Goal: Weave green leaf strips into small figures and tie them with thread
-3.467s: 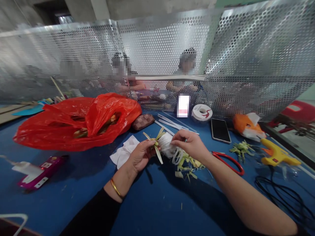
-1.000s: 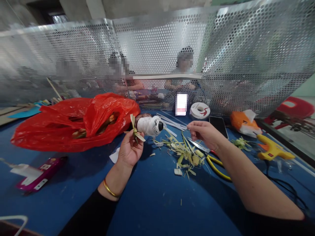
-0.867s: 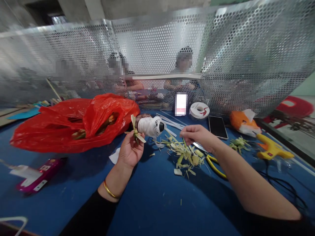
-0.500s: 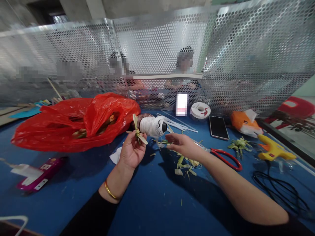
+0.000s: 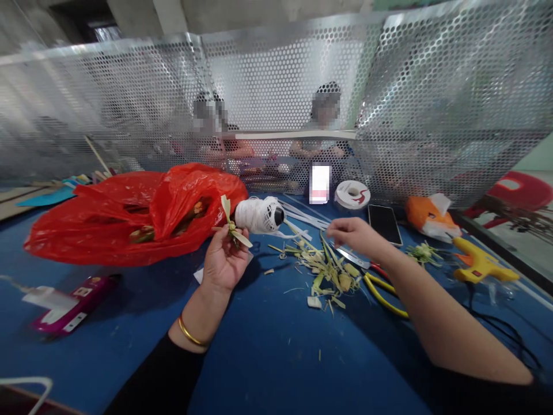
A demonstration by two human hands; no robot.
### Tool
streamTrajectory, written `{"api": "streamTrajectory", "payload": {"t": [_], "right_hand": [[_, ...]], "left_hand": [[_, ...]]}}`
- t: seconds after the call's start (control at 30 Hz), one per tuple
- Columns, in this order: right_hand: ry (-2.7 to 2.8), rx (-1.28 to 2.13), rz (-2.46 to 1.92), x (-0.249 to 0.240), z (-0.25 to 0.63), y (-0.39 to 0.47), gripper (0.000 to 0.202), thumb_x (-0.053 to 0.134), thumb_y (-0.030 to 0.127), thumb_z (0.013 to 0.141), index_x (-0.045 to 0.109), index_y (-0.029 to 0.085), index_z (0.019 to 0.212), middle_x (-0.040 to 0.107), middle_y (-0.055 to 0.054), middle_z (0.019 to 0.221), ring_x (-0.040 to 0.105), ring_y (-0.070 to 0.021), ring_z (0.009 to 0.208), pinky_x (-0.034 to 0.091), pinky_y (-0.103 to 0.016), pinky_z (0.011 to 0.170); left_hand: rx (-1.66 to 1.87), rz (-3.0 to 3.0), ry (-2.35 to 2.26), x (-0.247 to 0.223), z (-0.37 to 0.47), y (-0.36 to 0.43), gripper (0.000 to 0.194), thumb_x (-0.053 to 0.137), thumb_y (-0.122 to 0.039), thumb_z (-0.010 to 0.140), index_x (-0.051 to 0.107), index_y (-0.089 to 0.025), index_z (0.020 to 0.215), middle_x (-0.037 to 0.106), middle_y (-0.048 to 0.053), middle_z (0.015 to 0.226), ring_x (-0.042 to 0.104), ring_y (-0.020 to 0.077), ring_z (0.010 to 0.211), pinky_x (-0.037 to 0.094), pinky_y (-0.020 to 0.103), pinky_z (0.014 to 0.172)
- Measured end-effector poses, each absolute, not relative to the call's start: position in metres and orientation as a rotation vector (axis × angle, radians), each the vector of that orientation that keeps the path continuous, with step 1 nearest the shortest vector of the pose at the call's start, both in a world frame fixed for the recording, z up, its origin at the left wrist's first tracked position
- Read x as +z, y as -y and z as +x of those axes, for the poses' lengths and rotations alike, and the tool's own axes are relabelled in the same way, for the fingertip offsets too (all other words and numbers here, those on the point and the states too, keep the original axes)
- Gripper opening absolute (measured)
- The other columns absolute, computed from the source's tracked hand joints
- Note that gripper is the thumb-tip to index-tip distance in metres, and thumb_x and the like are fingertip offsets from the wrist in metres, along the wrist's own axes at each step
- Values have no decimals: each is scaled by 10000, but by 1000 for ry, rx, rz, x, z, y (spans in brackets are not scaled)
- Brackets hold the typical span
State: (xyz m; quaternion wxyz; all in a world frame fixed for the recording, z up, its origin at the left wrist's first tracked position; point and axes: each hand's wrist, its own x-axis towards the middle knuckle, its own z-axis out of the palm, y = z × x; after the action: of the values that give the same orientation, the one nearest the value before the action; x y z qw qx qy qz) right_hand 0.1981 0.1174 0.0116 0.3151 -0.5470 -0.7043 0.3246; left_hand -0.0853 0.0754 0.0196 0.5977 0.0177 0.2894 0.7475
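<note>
My left hand [image 5: 225, 262] is closed on a small flower-like bundle of pale green leaf strips [image 5: 232, 226], pinched between thumb and fingertips. Just beyond it, a cone of white thread [image 5: 258, 215] lies on its side, its dark end facing right. My right hand [image 5: 355, 235] is in the air to the right of the cone, fingers curled together; whatever they may hold is too fine to make out. Below that hand are scissors [image 5: 352, 257], with red and yellow handles [image 5: 386, 297] partly hidden by my forearm. Trimmed leaf scraps [image 5: 330, 268] spread between my hands.
A red plastic bag [image 5: 108, 219] fills the left side. To the right are a ribbon roll [image 5: 353, 195], a phone [image 5: 384, 223], a tissue pack [image 5: 430, 214] and a yellow glue gun [image 5: 481, 260]. A perforated metal screen [image 5: 276, 75] stands behind, with people beyond it.
My right hand has moved right, away from the thread cone, and its fingers have drawn together. The cone has shifted slightly left. My left hand, still holding the leaf bundle, has moved a little left.
</note>
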Motion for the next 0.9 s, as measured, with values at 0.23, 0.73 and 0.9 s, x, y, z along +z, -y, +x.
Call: {"api": "streamTrajectory", "payload": {"t": [0.23,0.73,0.9], "right_hand": [[2163,607,-1184,0,191,-63,373,482,372,902,629,213,1206,655,-109,1226,594,-273,1126,451,-445,964],[2591,518,-905,-36,140,-60,677,440,557,912,370,154,1451,368,-163,1503,304,-295,1399,256,-484,1143],[2768,452,-585,-41,82,-50,870,432,703,830,382,83,1437,398,-195,1477,317,-296,1394,200,-431,1167]], "left_hand": [[1742,54,-639,23,-89,-74,228,527,-78,855,653,-140,676,692,-9,583,650,68,516,585,199,697],[1661,41,-602,28,-87,-62,247,506,-65,863,672,-139,695,714,6,604,667,83,532,590,212,706],[1617,105,-618,26,-83,-58,239,531,-43,836,679,-138,676,717,-2,604,664,81,533,594,224,696]]}}
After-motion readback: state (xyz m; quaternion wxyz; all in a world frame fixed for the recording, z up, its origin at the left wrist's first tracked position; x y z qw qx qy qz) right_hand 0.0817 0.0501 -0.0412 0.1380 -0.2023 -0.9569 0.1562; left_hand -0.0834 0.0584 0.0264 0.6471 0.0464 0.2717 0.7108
